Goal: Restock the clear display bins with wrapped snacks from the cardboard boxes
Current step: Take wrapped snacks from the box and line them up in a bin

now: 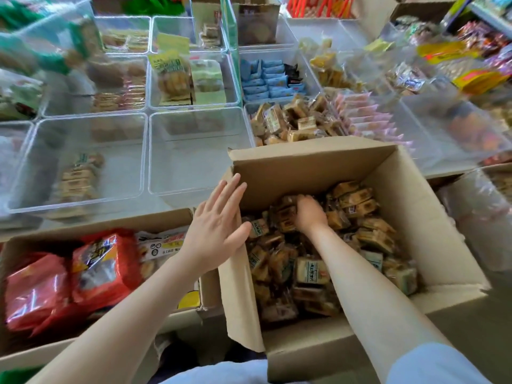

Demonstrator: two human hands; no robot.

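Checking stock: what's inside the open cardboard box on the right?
The cardboard box holds brown wrapped snacks; the right hand grips some. Lower layers are covered.

Brown cardboard box [432, 217]; red snack bags [105, 270]; pale-blue packets [263, 81].

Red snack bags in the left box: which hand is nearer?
Left. The left hand rests open on the right box's flap, just right of the red snack bags; the right hand is farther right, inside that box.
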